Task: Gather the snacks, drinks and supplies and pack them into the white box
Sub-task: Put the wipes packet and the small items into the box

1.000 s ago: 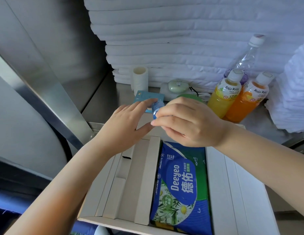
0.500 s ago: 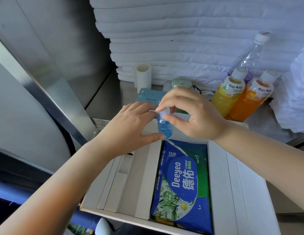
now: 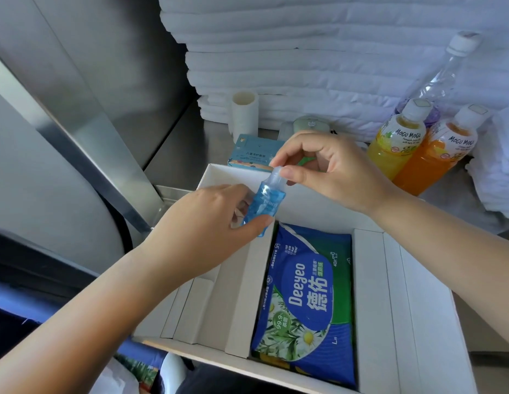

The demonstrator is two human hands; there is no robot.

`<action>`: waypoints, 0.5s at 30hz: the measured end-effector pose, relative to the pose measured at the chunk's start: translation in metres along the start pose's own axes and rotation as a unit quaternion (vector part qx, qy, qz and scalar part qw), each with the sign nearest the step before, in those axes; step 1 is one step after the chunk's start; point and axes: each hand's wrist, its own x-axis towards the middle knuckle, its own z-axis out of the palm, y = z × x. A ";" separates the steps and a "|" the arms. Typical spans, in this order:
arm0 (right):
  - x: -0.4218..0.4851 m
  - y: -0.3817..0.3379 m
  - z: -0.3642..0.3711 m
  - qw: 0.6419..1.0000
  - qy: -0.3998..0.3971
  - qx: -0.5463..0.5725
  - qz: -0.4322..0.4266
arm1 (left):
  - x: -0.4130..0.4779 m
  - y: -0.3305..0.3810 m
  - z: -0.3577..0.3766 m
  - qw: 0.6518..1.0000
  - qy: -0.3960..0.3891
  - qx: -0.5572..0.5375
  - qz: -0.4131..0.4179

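Lowered, translucent blue bottle sits pinched between left hand and right hand.

A stainless steel counter holds a tall stack of white quilted pads at the back. In front stand a white paper roll, a light blue carton, a yellow Mogu Mogu bottle, an orange Mogu Mogu bottle and a clear bottle. An open white box sits nearest.

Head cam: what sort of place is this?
Likely a linen or housekeeping storage nook, though I can't be sure: a tall stack of folded white pads sits on a stainless steel counter, beside brushed steel wall panels.
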 end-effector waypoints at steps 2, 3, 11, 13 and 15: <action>0.001 -0.001 0.001 1.000 -0.009 -0.016 0.007 | -0.002 0.000 -0.002 1.000 -0.011 0.015 -0.021; 0.001 -0.001 0.002 0.999 -0.014 -0.028 0.011 | -0.003 0.000 -0.002 0.999 -0.021 0.030 -0.027; -0.001 0.000 0.025 0.983 -0.122 -0.129 0.050 | -0.021 -0.010 0.011 0.979 -0.135 0.144 0.051; 0.000 0.003 0.035 0.974 -0.145 -0.169 0.052 | -0.027 -0.011 0.013 0.958 -0.173 0.205 0.099; -0.002 0.006 0.047 0.972 -0.136 -0.182 0.058 | -0.033 -0.012 0.015 0.938 -0.200 0.259 0.117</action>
